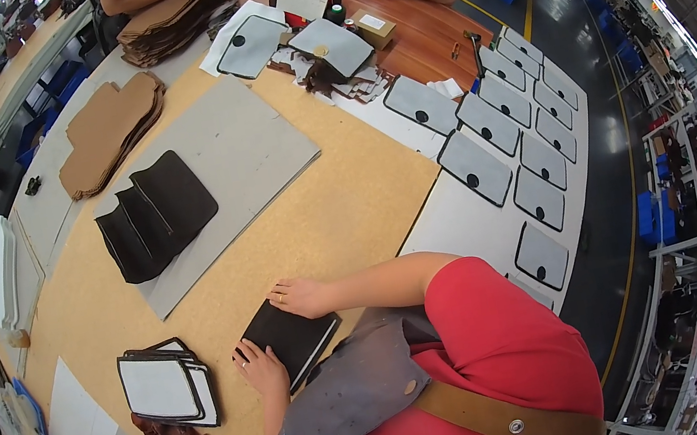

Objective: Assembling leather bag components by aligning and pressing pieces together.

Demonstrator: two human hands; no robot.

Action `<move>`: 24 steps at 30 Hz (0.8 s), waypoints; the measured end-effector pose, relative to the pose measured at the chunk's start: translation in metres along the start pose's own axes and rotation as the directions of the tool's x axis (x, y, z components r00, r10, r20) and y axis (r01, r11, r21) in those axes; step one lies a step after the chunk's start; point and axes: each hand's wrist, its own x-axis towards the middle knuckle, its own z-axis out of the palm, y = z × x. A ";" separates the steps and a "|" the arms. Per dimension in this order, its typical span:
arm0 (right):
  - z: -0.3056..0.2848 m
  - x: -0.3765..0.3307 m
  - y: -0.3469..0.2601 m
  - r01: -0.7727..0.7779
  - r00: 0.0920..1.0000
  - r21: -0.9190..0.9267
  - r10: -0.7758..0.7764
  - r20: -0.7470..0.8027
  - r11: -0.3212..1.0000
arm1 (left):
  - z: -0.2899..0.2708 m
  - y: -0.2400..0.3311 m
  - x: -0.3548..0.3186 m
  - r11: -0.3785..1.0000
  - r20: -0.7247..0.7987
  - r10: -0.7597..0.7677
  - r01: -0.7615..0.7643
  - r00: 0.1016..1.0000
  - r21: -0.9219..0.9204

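Observation:
A flat black leather-like panel lies on the tan tabletop right in front of me, a pale strip showing along its near right edge. My left hand rests on its left end with the fingers spread. On the far edge lies my right hand, fingers stretched out over the black surface. Left of my hands is a small stack of white panels with black borders, partly over a crumpled dark red-brown piece. Further off, a black piece with stepped folds sits on a grey board.
Several grey panels with black borders and round black spots lie in rows on a white surface at right. Brown cut sheets are stacked at far left. Two people sit across the table, near a small cardboard box and a hammer.

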 end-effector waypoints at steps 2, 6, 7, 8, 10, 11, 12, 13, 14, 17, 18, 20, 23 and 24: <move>0.003 0.001 -0.001 -0.005 1.000 -0.016 0.005 -0.002 1.000 | 0.001 -0.002 0.001 1.000 -0.008 0.011 -0.011 1.000 0.012; 0.007 0.003 -0.006 -0.011 0.993 -0.041 0.006 -0.120 0.999 | -0.009 -0.002 0.001 1.000 0.011 0.003 -0.003 1.000 -0.031; 0.004 0.006 -0.007 -0.025 0.994 -0.074 0.017 -0.104 0.997 | -0.012 -0.001 0.001 0.998 0.034 -0.011 0.014 0.999 -0.068; 0.001 0.010 -0.009 -0.030 0.994 -0.076 0.021 -0.109 0.997 | -0.013 -0.001 0.002 0.998 0.030 -0.007 0.009 1.000 -0.065; -0.020 0.021 -0.017 -0.098 0.986 -0.036 0.102 0.132 0.995 | -0.016 -0.003 0.004 0.985 0.070 -0.040 0.051 0.997 -0.163; -0.022 0.024 -0.020 -0.104 0.986 -0.037 0.108 0.126 0.994 | -0.016 -0.002 0.005 0.986 0.066 -0.034 0.044 0.997 -0.159; -0.022 0.028 -0.026 -0.084 0.995 -0.026 0.086 0.055 0.996 | -0.016 -0.001 0.004 0.987 0.033 -0.028 0.033 0.999 -0.159; -0.021 0.032 -0.032 -0.067 0.998 -0.018 0.067 -0.017 0.998 | -0.016 -0.001 0.005 0.987 -0.002 -0.019 0.019 1.000 -0.158; -0.014 0.036 -0.037 -0.032 0.997 0.045 0.035 -0.066 0.998 | -0.012 0.000 0.005 0.988 -0.006 -0.014 0.013 1.000 -0.154; -0.001 0.047 -0.053 0.037 0.998 0.075 -0.032 -0.062 0.996 | -0.001 0.000 0.005 0.994 -0.096 0.037 -0.047 0.995 -0.103; 0.001 0.048 -0.055 0.037 0.998 0.075 -0.033 -0.061 0.996 | 0.000 0.002 0.005 0.994 -0.087 0.033 -0.042 0.996 -0.101; 0.004 0.049 -0.056 -0.015 1.000 -0.008 0.015 -0.010 1.000 | -0.001 0.002 0.008 0.994 -0.081 0.024 -0.032 0.996 -0.104; 0.009 0.047 -0.047 -0.011 1.000 0.060 0.012 -0.013 0.998 | -0.009 0.008 0.014 0.996 -0.041 0.032 -0.035 0.999 -0.084; 0.008 0.045 -0.046 0.002 1.000 0.044 -0.001 -0.009 0.999 | -0.011 0.009 0.013 0.996 -0.016 0.029 -0.031 0.999 -0.084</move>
